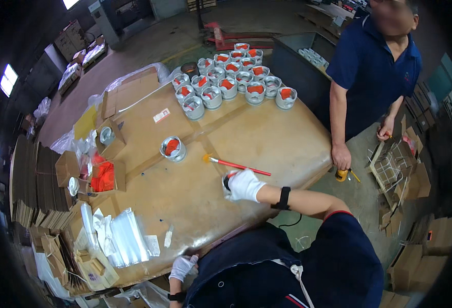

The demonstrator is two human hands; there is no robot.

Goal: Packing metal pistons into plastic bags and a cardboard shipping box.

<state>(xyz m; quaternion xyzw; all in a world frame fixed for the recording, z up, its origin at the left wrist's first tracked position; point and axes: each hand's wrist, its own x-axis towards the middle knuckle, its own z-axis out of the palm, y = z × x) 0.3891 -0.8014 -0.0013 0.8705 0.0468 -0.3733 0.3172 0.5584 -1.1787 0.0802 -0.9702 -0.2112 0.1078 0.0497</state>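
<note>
My right hand (244, 186), in a white glove, is over the brown tabletop (210, 205), closed around a small, mostly hidden thing with dark and red parts (229, 179). Just beyond it lies a brush with a red handle (241, 167) and a yellowish head. Farther left, a silver metal ring-shaped part (173, 149) stands alone with orange-red material inside. At the near table edge is my gloved left hand (183, 267), beside my dark apron; its fingers are too hidden to read.
Several similar metal parts (227, 88) crowd the far end. Clear plastic bags (128, 238) lie near left, by an open carton (114, 177) with red material and stacked cardboard (36, 179). A co-worker (372, 77) stands at right, one hand by a yellow tape measure (341, 175).
</note>
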